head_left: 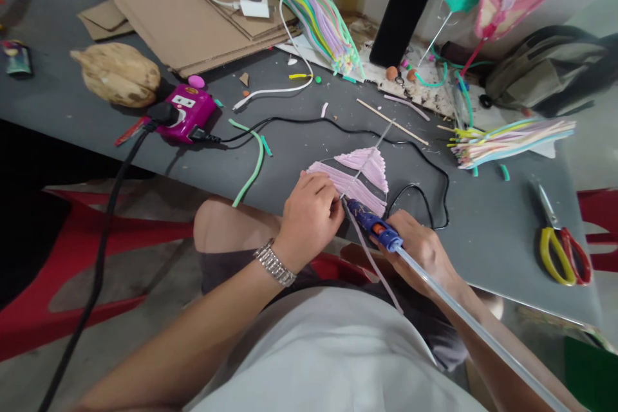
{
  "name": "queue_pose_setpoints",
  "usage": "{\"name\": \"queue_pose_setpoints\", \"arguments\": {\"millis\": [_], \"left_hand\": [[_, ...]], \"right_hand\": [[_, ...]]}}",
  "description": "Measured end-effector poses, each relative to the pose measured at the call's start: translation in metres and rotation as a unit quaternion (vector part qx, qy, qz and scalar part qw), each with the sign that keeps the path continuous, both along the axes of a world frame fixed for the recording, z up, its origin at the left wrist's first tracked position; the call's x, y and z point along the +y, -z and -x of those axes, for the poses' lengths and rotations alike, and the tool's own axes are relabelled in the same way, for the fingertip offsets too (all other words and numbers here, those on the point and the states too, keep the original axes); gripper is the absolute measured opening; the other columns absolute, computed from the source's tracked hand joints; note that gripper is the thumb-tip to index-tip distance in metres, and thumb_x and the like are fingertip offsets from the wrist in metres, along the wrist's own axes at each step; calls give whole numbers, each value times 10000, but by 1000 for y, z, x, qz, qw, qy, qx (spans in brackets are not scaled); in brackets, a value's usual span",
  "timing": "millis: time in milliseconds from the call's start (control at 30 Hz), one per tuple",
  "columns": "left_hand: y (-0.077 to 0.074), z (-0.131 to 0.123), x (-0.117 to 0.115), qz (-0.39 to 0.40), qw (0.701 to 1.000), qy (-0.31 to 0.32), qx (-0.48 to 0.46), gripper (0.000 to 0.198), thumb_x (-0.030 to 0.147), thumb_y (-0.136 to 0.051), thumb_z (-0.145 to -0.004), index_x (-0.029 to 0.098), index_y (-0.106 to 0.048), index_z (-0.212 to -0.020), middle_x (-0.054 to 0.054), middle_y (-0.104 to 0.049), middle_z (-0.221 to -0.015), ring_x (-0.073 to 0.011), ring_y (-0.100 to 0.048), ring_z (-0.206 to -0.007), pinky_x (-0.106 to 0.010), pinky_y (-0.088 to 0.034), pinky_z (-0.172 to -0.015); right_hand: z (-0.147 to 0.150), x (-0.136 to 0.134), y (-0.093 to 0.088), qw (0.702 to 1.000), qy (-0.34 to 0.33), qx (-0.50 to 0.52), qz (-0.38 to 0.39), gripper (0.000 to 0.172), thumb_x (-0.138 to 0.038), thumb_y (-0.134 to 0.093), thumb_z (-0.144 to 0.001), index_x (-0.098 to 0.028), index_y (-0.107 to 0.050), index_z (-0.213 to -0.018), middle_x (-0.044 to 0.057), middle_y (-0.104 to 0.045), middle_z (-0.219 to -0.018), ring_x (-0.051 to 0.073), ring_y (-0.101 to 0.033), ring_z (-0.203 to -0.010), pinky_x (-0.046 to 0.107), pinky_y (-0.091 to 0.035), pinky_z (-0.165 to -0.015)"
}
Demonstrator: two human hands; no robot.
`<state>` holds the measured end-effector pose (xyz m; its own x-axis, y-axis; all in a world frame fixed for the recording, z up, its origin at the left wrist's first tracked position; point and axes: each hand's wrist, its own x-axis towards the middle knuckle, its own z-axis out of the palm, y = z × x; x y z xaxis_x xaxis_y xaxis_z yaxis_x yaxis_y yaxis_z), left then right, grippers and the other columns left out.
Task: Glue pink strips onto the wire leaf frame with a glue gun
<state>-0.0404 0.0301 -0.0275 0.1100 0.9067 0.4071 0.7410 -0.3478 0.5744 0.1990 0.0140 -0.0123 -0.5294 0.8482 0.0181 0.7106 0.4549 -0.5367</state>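
Pale pink leaf [351,185], ribbed, gaps showing, grey stem [383,135]

Smooth plastic glue gun [363,212], glossy glue stick [432,281], matt, ribbed leaf shape [355,188], shiny metal watchband [274,264], matt cardboard [178,22].

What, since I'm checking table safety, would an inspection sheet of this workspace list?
Surface: grey table, dotted with scraps.
Job's things: lilac leaf shape; glue gun pointed at it.
Clutter: scissors right, cardboard back left.
Grips: left grip at the leaf shape, hold partly hidden; right grip around the glue gun.
Cables: thick black cord drops past the table edge; thin black cord winds across.
Surroundings: red chair left, bag right.
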Motion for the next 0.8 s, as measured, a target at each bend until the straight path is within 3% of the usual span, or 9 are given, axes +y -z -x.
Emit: {"name": "queue_pose_setpoints", "arguments": {"millis": [800], "left_hand": [[1, 0, 0, -12, 1000, 2, 1, 234, 8, -594, -841, 210, -566, -727, -67, -707, -886, -259, -683, -1026, -522, -495, -1101]], "right_hand": [[9, -2, -6, 1000, 15, -10, -19, 177, -343, -548, -996, -234, -484, -872, 12, -550, -819, 138, -512, -626, 271, -325, -568]]}}
